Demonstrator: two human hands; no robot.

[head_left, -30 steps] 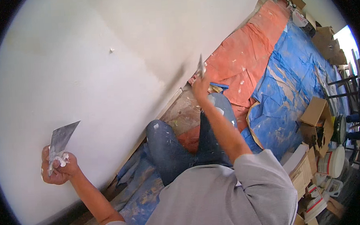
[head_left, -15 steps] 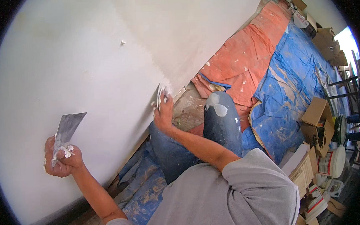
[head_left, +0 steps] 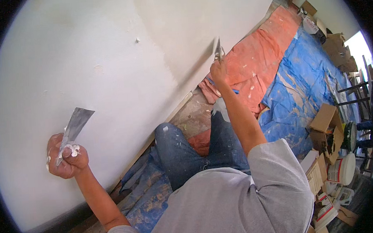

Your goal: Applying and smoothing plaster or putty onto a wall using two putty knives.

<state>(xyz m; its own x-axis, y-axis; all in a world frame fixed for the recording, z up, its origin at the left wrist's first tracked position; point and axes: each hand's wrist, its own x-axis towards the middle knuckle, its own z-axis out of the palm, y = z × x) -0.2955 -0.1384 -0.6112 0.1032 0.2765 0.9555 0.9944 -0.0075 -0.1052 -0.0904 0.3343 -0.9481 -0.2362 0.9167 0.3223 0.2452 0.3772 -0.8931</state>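
My left hand (head_left: 73, 164), smeared with white compound, is closed around a wide putty knife (head_left: 79, 123). Its grey blade points up and to the right, in front of the white wall (head_left: 101, 95). Farther out, my right arm is stretched along the wall's lower part. My right hand (head_left: 219, 71) grips a second putty knife (head_left: 218, 48), seen nearly edge-on, with white compound near its handle. That blade stands at or very close to the wall; whether it touches, I cannot tell. A damper-looking, beige patch (head_left: 177, 28) covers part of the wall, and a small white lump (head_left: 138, 40) sticks out of it.
Orange sheeting (head_left: 251, 66) and a crumpled blue tarp (head_left: 293, 102) cover the floor beside the wall. My bent knees (head_left: 170, 138) are close to the wall. At the right stand an open cardboard box (head_left: 324, 122), a white bucket (head_left: 345, 169) and dark-legged furniture (head_left: 356, 93).
My right hand has moved its putty knife forward and to the right along the wall, straightening the arm. My left hand with its knife has shifted slightly up. My legs have shifted in view.
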